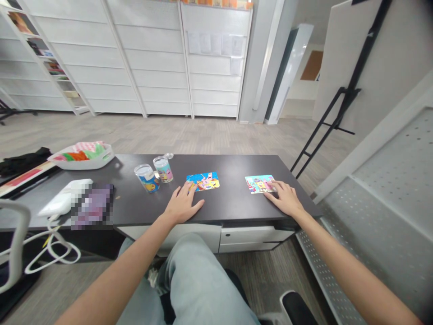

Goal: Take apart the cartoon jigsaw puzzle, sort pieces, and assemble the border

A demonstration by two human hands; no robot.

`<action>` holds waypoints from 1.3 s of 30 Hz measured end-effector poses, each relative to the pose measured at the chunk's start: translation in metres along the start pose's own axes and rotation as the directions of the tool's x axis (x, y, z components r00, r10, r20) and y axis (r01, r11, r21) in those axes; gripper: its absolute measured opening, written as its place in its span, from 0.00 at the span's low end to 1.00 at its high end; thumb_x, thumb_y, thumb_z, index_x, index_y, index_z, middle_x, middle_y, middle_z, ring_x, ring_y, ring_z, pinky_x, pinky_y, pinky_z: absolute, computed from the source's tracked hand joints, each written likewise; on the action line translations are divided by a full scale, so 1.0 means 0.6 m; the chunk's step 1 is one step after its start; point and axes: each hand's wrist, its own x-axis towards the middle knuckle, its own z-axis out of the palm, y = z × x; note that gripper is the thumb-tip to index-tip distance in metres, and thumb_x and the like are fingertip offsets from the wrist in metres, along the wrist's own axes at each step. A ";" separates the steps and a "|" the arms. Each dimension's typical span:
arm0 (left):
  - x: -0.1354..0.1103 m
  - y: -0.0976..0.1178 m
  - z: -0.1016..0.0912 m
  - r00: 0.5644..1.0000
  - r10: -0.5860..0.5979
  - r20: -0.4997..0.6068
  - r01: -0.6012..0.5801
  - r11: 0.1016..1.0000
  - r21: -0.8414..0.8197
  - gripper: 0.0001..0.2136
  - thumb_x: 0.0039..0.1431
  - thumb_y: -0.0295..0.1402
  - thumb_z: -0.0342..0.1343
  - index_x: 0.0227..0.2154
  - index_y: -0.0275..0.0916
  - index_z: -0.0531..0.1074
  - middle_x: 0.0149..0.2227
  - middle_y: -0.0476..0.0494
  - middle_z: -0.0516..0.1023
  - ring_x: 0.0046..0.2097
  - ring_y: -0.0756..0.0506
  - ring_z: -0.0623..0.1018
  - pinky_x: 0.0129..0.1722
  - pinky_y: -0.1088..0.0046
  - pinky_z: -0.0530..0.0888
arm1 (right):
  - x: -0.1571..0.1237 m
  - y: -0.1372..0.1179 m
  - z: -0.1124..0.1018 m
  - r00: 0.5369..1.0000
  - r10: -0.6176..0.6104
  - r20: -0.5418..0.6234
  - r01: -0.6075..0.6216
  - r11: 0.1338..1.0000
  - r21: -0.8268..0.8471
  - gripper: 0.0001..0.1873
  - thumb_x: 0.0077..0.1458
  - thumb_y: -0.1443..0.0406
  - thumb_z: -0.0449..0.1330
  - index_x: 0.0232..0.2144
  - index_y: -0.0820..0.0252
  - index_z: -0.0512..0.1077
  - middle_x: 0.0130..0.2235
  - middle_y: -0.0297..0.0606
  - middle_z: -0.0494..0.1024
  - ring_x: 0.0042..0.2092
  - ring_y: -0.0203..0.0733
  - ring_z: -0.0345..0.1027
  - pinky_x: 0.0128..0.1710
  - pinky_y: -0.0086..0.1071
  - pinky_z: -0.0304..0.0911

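Two flat cartoon picture cards lie apart on the dark tabletop (223, 205). My left hand (182, 203) rests with fingers spread, its fingertips on the lower left of the blue cartoon card (208, 181). On the right, my right hand (285, 198) is stretched out, fingertips touching the right side of the light teal and pink cartoon card (257, 184). Left of the blue card stand two clear cylindrical containers with printed pictures: a blue-printed container (147, 179) and a pink and teal one (163, 170). A small round clear lid (168, 156) is behind them.
At the left are a white basket (84, 163) of coloured cloth or wrappers, a white device (62, 198) with a cable (64, 246), and a pixelated purple item (93, 205). White drawers (248, 237) sit under the tabletop. A perforated panel (389, 180) rises at right.
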 end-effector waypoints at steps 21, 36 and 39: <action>0.296 0.295 0.042 0.955 0.295 0.024 -0.284 0.938 -0.200 0.39 0.87 0.64 0.42 0.87 0.56 0.75 0.90 0.34 0.75 0.93 0.28 0.68 0.89 0.34 0.64 | 0.005 -0.005 0.000 0.917 -0.378 0.128 0.357 0.920 0.162 0.37 0.73 0.40 0.80 0.80 0.23 0.86 0.76 0.46 0.89 0.72 0.74 0.83 0.76 0.75 0.77; 0.131 0.214 0.022 0.960 0.279 0.006 -0.273 0.943 -0.191 0.49 0.59 0.76 0.74 0.76 0.53 0.82 0.82 0.23 0.80 0.82 0.15 0.77 0.85 0.32 0.70 | -0.003 -0.008 -0.012 0.905 -0.419 0.074 0.391 0.888 0.241 0.39 0.81 0.43 0.69 0.87 0.32 0.78 0.82 0.45 0.85 0.77 0.75 0.81 0.81 0.77 0.73; 0.099 0.168 0.011 0.983 0.184 -0.009 -0.183 0.965 -0.188 0.45 0.58 0.73 0.78 0.70 0.53 0.84 0.76 0.23 0.83 0.77 0.16 0.81 0.80 0.33 0.75 | -0.004 -0.006 -0.015 0.931 -0.361 0.049 0.344 0.916 0.205 0.41 0.74 0.43 0.75 0.84 0.32 0.81 0.77 0.51 0.88 0.76 0.81 0.82 0.80 0.78 0.75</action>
